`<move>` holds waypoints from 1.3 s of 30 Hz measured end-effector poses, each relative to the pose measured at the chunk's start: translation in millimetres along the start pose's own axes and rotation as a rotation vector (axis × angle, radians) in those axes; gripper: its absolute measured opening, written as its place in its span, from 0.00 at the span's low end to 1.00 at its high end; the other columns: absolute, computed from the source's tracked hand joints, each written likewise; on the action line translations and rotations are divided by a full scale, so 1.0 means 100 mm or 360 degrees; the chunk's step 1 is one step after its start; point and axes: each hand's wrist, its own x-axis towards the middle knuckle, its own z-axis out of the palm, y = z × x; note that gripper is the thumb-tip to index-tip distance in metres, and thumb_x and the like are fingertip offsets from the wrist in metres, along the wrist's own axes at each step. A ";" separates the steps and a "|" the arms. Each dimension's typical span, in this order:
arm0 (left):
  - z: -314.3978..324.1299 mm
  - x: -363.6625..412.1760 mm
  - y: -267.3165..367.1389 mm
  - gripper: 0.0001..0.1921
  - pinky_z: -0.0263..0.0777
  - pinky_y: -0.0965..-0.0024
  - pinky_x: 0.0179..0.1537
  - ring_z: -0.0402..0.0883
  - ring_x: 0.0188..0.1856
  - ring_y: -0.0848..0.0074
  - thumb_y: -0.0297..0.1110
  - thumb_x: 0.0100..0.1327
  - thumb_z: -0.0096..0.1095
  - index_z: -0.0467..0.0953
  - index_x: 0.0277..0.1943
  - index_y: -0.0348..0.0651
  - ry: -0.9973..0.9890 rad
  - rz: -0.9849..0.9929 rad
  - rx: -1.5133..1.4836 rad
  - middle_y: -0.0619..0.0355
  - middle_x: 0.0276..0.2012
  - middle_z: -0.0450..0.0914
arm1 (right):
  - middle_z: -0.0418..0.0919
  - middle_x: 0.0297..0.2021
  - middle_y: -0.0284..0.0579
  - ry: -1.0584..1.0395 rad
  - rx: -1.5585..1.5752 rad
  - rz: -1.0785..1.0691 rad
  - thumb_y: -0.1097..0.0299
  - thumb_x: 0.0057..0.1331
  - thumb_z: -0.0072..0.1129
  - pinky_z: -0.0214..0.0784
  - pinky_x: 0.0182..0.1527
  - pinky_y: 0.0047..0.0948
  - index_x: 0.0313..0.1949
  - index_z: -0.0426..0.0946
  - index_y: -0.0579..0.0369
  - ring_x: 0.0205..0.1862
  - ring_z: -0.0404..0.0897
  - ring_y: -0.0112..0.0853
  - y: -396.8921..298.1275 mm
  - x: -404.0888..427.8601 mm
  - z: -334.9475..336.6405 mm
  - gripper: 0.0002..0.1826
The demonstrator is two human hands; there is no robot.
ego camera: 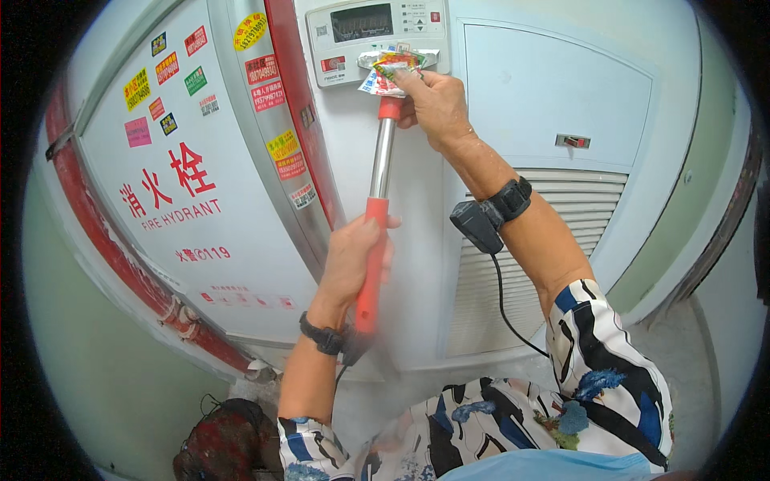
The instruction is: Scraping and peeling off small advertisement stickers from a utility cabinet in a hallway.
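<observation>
My left hand (351, 257) is wrapped around the red grip of a long-handled scraper (380, 159), which stands nearly upright with its bright metal tube pointing up the wall. Bunched at the scraper's head is a clump of crumpled, peeled stickers (394, 69) in white, red, yellow and green. It covers most of the silvery metal head (429, 56), so the blade cannot be seen. Thumb and fingers of my right hand (442, 111) pinch this clump. Right behind the head is a white wall-mounted control panel (418, 37) with a dark display.
At left stands a fire hydrant cabinet door (174, 234) bearing several small stickers (195, 81). Its metal frame (258, 72) carries more. A red pipe (141, 273) runs alongside. A white hatch (541, 90) with louvres (577, 186) is at right. A dark red bag-like object (228, 442) lies low left.
</observation>
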 end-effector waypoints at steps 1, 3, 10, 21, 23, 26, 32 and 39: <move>0.00 0.01 0.00 0.25 0.67 0.79 0.19 0.70 0.15 0.81 0.47 0.70 0.43 0.72 0.48 0.27 0.0010 0.0004 0.0023 0.60 0.20 0.72 | 0.80 0.21 0.46 -0.0002 -0.0011 -0.0011 0.57 0.66 0.58 0.73 0.20 0.22 0.32 0.79 0.66 0.18 0.79 0.25 0.00 0.01 0.00 0.19; 0.01 0.02 0.02 0.25 0.67 0.79 0.19 0.70 0.15 0.81 0.47 0.69 0.44 0.72 0.48 0.27 0.0029 0.0009 0.0045 0.60 0.20 0.72 | 0.80 0.21 0.46 0.0021 -0.0009 -0.0004 0.57 0.66 0.58 0.73 0.20 0.22 0.32 0.79 0.66 0.18 0.79 0.25 0.03 0.02 0.00 0.19; 0.01 -0.02 0.08 0.25 0.67 0.79 0.19 0.70 0.16 0.82 0.48 0.69 0.43 0.72 0.49 0.27 0.0015 -0.0041 0.0155 0.61 0.20 0.72 | 0.80 0.21 0.45 0.0090 0.0030 0.0004 0.58 0.66 0.58 0.73 0.20 0.22 0.32 0.79 0.66 0.18 0.79 0.25 0.07 -0.03 -0.03 0.18; -0.08 0.03 0.11 0.26 0.67 0.79 0.18 0.70 0.15 0.82 0.49 0.70 0.44 0.73 0.48 0.29 -0.0007 -0.0059 0.0240 0.61 0.19 0.71 | 0.81 0.23 0.47 0.0101 0.0078 -0.0038 0.59 0.66 0.57 0.73 0.21 0.23 0.33 0.79 0.67 0.20 0.79 0.27 0.08 -0.03 -0.03 0.18; -0.13 0.05 0.09 0.25 0.67 0.79 0.19 0.70 0.15 0.82 0.49 0.69 0.44 0.73 0.48 0.29 -0.0022 -0.0019 0.0275 0.61 0.19 0.72 | 0.81 0.23 0.47 0.0110 0.0031 -0.0017 0.60 0.66 0.57 0.73 0.20 0.23 0.33 0.79 0.67 0.20 0.79 0.27 0.12 -0.03 -0.05 0.18; -0.19 0.09 0.02 0.25 0.67 0.79 0.19 0.70 0.16 0.82 0.49 0.69 0.45 0.73 0.48 0.30 -0.0067 -0.0009 0.0265 0.61 0.19 0.72 | 0.81 0.23 0.47 0.0093 0.0039 0.0004 0.60 0.66 0.57 0.74 0.21 0.23 0.33 0.79 0.67 0.20 0.80 0.27 0.12 -0.04 -0.05 0.18; -0.20 0.10 0.04 0.24 0.67 0.80 0.19 0.70 0.16 0.83 0.48 0.69 0.45 0.74 0.48 0.30 -0.0062 0.0017 0.0257 0.61 0.19 0.71 | 0.81 0.23 0.46 0.0172 0.0110 -0.0050 0.60 0.66 0.57 0.74 0.21 0.23 0.34 0.79 0.67 0.20 0.80 0.27 0.12 -0.03 0.01 0.18; -0.21 0.11 0.05 0.24 0.66 0.79 0.19 0.70 0.16 0.82 0.48 0.69 0.46 0.74 0.48 0.30 -0.0059 -0.0001 0.0346 0.61 0.18 0.71 | 0.81 0.24 0.47 0.0171 0.0057 -0.0062 0.60 0.66 0.57 0.75 0.22 0.24 0.34 0.79 0.67 0.21 0.81 0.27 0.12 -0.04 -0.02 0.18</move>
